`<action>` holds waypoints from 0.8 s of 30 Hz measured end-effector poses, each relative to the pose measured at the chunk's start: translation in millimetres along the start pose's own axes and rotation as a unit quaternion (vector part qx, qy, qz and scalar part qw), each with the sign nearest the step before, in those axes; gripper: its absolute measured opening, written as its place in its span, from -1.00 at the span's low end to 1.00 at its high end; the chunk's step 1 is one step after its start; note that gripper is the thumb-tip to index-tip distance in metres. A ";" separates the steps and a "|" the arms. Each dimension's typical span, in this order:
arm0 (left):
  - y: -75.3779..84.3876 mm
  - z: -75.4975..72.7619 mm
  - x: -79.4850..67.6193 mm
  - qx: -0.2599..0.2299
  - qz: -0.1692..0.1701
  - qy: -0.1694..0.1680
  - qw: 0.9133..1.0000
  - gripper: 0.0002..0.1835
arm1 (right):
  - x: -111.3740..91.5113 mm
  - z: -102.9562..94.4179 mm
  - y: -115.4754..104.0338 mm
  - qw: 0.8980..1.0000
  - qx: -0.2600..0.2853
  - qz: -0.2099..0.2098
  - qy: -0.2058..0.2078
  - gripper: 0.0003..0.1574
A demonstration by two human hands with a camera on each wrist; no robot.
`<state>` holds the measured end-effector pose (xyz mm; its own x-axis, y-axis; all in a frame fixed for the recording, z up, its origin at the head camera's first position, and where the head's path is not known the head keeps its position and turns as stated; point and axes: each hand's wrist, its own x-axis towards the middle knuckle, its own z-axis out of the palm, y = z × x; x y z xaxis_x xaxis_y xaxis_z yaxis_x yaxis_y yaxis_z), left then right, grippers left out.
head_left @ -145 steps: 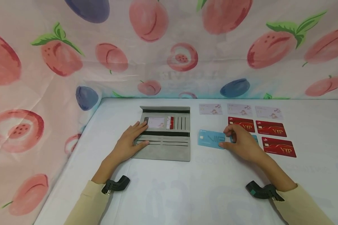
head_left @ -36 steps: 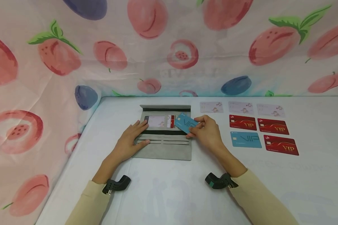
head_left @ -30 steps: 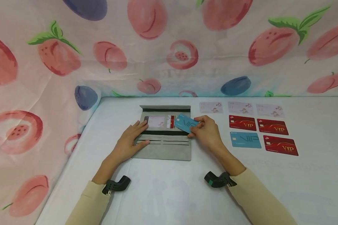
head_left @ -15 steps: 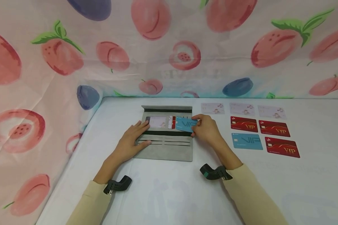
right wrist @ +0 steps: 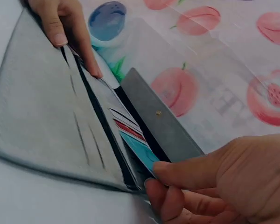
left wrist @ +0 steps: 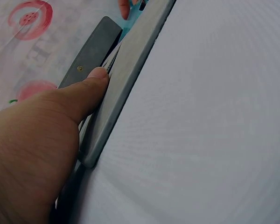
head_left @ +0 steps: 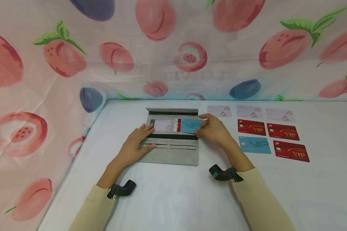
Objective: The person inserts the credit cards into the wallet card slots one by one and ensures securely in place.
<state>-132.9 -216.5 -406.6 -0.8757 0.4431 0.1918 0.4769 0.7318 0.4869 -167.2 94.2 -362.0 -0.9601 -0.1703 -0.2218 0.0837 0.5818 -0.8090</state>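
pinching a blue card (head_left: 189,125), the right hand (head_left: 216,130) has the grey wallet (head_left: 173,158) to its left. fingers apart, the left hand (head_left: 134,141) rests on the wallet.

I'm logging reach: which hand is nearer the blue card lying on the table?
Right: the right hand, holding a second blue card, is at the side of the wallet facing the loose blue card; the left hand rests on the wallet's opposite side.
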 end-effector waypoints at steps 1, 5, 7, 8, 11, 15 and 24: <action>0.2 -0.1 0.1 0.000 0.000 -0.001 1.000 -0.30 | 0.3 -2.7 1.9 1.000 -0.004 -0.002 -0.005 -0.24; 1.1 -0.5 0.6 0.002 0.000 -0.001 1.000 -0.30 | 0.0 -10.1 8.7 0.999 -0.024 -0.044 -0.017 -0.24; 1.1 -0.8 0.8 0.003 0.003 0.000 1.000 -0.29 | -0.4 -11.0 10.5 0.997 -0.030 -0.067 -0.018 -0.24; 1.0 -0.8 0.9 0.004 0.005 0.000 1.000 -0.29 | -0.6 -11.0 10.9 0.996 -0.032 -0.078 -0.016 -0.23; 0.4 -1.0 0.6 0.003 0.006 0.001 1.000 -0.29 | 0.0 -9.5 11.4 0.995 -0.034 -0.095 -0.007 -0.21; -0.3 -0.9 0.2 0.002 0.006 0.000 1.000 -0.30 | 1.5 -8.0 12.0 0.994 -0.033 -0.102 0.007 -0.23; -1.0 0.6 1.3 0.002 0.006 -0.002 1.000 -0.29 | 1.5 -7.5 12.3 0.994 -0.037 -0.103 0.021 -0.24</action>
<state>-134.5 -216.3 -407.4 -0.8695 0.4540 0.1946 0.4880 0.7280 0.4815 -169.7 107.1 -368.2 -0.9651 -0.2599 -0.0312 -0.1345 0.5944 -0.7928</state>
